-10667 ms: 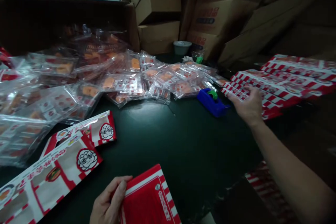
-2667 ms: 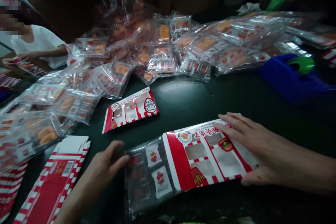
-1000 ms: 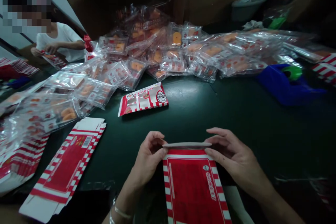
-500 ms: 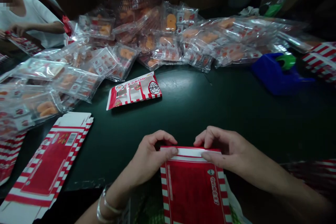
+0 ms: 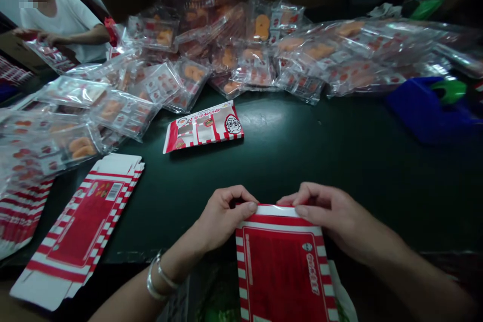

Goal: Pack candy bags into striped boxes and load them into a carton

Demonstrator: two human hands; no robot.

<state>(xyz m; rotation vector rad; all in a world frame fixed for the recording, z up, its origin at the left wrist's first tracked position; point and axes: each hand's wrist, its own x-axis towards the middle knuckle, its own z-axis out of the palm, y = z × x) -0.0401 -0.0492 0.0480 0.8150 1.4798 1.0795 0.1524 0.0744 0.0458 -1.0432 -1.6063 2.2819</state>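
A red cardboard box (image 5: pixel 281 266) with red-and-white striped sides stands between my hands at the table's near edge. My left hand (image 5: pixel 230 214) pinches the left part of its top edge, thumb on the near face and fingers behind. Likewise my right hand (image 5: pixel 326 206) grips the right part of that edge, its fingers curled behind. A white strip shows along the top between my thumbs. Farther off lies a window box (image 5: pixel 206 128) printed with a cartoon face. To the left a flattened box (image 5: pixel 85 221) with a barcode rests over the table edge.
Piled clear plastic packs (image 5: pixel 241 63) with orange pieces run along the back and left. A blue tape dispenser (image 5: pixel 422 110) with a green roll sits at right. Striped boxes (image 5: pixel 24 216) lie at far left. A person in a white shirt (image 5: pixel 71 15) handles a box at back left.
The view has turned slightly left, so the table's things appear farther right. My thumbs have moved up to the box's top edge, and the white strip there looks narrower.
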